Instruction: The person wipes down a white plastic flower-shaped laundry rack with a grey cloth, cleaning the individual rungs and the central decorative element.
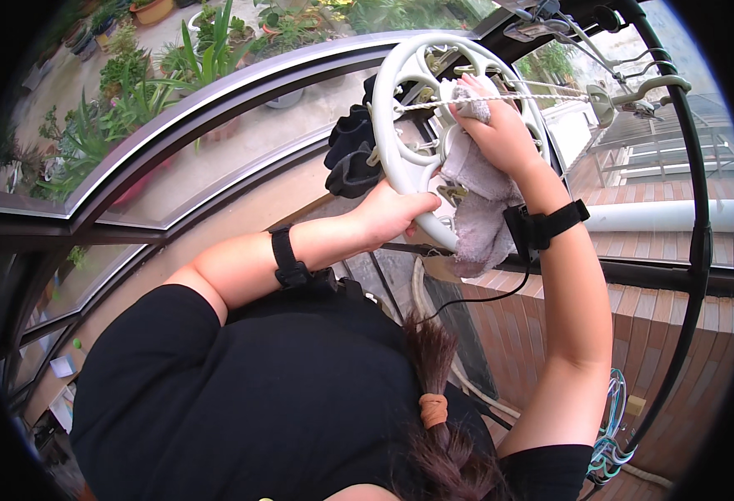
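Note:
A round white plastic drying hanger hangs tilted before me by twisted cords from a hook. My left hand grips its near rim, thumb on top. In my right hand is a greyish-pink terry cloth, bunched at the hanger's middle and draped down over the near side of the ring. Clothes pegs are fixed around the hanger. Dark socks hang at its left side. My right fingertips are partly hidden by the cloth and a cord.
A dark-framed window curves along the left, with potted plants beyond it. At right stands a black metal pole bearing the white hook. Several plastic-coated hangers hang lower right. A black cable trails from my right wrist strap.

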A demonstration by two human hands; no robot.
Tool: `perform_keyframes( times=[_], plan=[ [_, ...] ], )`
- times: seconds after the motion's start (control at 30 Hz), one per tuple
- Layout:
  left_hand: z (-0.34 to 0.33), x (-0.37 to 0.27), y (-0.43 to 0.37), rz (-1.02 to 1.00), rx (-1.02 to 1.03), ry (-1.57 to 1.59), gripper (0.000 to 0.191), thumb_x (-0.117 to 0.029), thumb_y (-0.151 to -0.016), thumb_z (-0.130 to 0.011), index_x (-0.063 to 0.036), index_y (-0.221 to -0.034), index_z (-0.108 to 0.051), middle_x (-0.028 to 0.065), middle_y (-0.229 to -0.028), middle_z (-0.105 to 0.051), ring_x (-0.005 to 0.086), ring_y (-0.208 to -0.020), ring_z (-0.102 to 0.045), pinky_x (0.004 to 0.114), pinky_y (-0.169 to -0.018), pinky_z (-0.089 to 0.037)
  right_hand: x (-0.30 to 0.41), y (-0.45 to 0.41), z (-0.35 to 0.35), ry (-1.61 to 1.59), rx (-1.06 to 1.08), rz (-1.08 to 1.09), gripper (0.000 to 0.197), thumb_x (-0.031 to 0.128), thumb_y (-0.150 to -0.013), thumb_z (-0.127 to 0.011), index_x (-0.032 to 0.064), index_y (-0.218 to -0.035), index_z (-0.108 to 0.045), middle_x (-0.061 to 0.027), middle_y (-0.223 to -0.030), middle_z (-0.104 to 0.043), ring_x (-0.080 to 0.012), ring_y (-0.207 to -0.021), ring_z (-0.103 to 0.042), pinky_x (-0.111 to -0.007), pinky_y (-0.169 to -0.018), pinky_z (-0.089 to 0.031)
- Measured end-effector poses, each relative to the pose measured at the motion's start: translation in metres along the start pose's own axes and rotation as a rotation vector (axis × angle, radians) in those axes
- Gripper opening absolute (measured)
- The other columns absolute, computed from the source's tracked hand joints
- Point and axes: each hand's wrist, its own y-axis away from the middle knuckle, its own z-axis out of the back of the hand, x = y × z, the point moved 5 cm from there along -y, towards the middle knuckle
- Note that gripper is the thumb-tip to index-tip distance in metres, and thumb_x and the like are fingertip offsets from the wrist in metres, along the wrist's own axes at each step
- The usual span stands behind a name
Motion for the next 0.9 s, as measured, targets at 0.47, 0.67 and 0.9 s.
perform_keyframes(
  times=[0.47, 0.67, 0.9],
  plan=[
    [-0.004, -0.002, -0.005, 0.025, 0.033, 0.063, 0.046, -0.013, -0.074, -0.060, -0.0027, -0.118, -0.050, 0.0028, -0.078, -0.054, 0.0109, -0.062, -0.055, 0.023, -0.043, -0.041, -0.011, 0.043, 0.025, -0.451, 0.085, -0.060, 0.028, 0.025, -0.087, -0.056, -0.0004, -0.099, -0.062, -0.0081, -0.093, -0.065, -0.0129, -0.089, -0.057, -0.026, -0.081, -0.042],
    [0.003, -0.011, -0.009, -0.032, -0.015, 0.040, 0.022, -0.012, -0.073, -0.060, 0.0005, -0.090, -0.053, 0.0065, -0.070, -0.055, 0.0130, -0.050, -0.050, 0.025, -0.041, -0.039, -0.067, 0.054, 0.057, -0.707, -0.765, -0.528, 0.025, 0.023, -0.089, -0.054, -0.0011, -0.097, -0.059, -0.0047, -0.088, -0.061, -0.0112, -0.075, -0.055, -0.025, -0.066, -0.043],
    [0.005, -0.011, -0.007, -0.050, -0.029, -0.026, 0.035, -0.013, -0.074, -0.060, -0.0016, -0.106, -0.052, 0.0043, -0.075, -0.055, 0.0101, -0.055, -0.050, 0.023, -0.042, -0.039, -0.028, 0.029, 0.019, -0.277, -0.157, -0.258, 0.029, 0.028, -0.088, -0.055, -0.0002, -0.091, -0.060, -0.0111, -0.082, -0.062, -0.0171, -0.075, -0.057, -0.029, -0.070, -0.044]
  ],
)
